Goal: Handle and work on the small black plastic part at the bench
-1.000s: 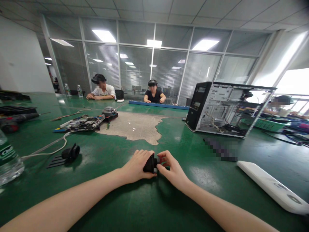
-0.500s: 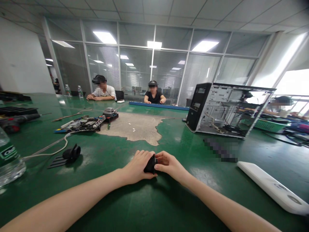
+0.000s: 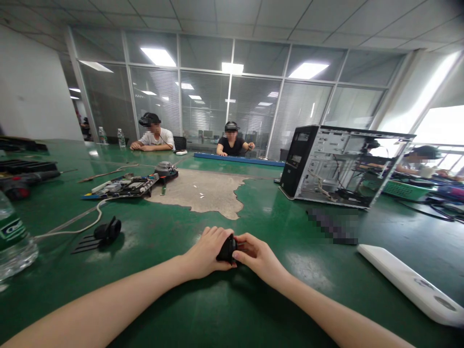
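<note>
A small black part [image 3: 226, 250] is between my hands, low over the green table; its kind cannot be made out. My left hand [image 3: 207, 253] wraps it from the left, thumb below and fingers over the top. From the right, my right hand [image 3: 256, 253] pinches its edge with thumb and fingertips. The fingers cover much of the part. To the left lies a black piece with a ring and flat prongs [image 3: 106, 233], apart from both hands.
An opened computer case [image 3: 326, 164] stands at right, near a white slab-like device [image 3: 406, 280]. A circuit board assembly [image 3: 126, 186] and white cable lie left. A water bottle [image 3: 14, 237] stands at the left edge. Two people [image 3: 232, 142] sit across the table [image 3: 174, 309]; another is far right.
My right hand has shifted slightly, its fingers a little lower on the black part. The left hand keeps its hold. Across the table, one person's hand has lifted.
</note>
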{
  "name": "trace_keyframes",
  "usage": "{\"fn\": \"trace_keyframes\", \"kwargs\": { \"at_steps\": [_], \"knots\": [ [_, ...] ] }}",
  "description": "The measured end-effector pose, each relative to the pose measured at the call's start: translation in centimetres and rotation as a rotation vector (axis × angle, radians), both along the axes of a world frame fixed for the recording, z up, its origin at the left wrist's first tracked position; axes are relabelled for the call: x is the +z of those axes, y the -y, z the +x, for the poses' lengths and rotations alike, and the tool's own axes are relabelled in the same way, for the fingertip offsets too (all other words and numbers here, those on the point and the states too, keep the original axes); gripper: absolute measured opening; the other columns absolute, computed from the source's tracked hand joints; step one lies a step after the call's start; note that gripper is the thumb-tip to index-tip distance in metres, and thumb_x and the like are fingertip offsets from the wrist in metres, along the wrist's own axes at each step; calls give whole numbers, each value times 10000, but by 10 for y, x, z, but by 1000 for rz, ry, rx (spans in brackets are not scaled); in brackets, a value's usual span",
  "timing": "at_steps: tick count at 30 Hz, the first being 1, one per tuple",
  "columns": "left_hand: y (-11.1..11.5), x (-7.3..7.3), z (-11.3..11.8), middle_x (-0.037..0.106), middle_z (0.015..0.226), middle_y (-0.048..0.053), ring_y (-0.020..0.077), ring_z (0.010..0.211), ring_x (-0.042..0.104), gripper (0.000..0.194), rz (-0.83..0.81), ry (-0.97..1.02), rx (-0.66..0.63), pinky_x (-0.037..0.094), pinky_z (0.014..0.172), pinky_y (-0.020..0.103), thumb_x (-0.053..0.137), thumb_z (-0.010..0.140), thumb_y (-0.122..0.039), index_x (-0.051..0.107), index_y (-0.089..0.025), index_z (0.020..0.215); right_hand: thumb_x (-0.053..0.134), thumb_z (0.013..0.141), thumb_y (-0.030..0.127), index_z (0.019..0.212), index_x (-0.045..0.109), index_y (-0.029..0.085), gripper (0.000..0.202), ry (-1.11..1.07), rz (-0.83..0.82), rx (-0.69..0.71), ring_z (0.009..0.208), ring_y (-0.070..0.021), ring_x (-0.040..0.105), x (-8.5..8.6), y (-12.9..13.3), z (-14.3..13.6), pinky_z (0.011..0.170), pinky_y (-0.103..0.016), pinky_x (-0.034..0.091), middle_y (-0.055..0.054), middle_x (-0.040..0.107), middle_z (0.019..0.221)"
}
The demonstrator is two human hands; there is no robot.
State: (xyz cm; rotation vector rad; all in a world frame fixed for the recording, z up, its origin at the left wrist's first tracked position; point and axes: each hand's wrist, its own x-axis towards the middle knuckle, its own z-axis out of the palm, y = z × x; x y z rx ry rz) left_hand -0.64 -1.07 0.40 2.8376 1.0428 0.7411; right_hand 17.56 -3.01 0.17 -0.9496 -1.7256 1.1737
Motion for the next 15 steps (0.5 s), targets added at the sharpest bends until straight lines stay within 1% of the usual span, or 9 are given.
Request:
{"fn": "trace_keyframes", "kwargs": {
  "at_steps": [3,6,10,15],
  "knots": [
    [0,1,0,524,1007,56,233,879,452,599,-1,9,4,316,759,351,632,684,-456,342,-191,1136,591,749,298,899,528,173,205,-5,16,-14,801,-159,590,-2,-1,-1,716,-287,475,-29,603,857],
    [-1,2,0,528,1003,53,231,875,456,600,-9,12,2,318,756,347,632,682,-457,346,-193,1138,584,754,302,890,505,174,203,-6,25,-8,812,-159,580,-2,-2,-2,715,-287,474,-28,586,873],
    [-1,2,0,529,1012,54,231,883,460,600,-6,8,0,321,757,342,629,679,-461,356,-191,1140,574,759,284,908,487,177,203,33,54,-13,843,-170,571,2,2,-3,724,-302,481,-33,571,881],
    [-1,1,0,530,1013,53,233,889,461,618,-13,12,10,322,765,344,646,667,-433,349,-190,1151,614,723,247,925,504,198,235,57,152,-19,899,-171,550,7,8,-3,778,-308,485,-30,537,944]
  ]
}}
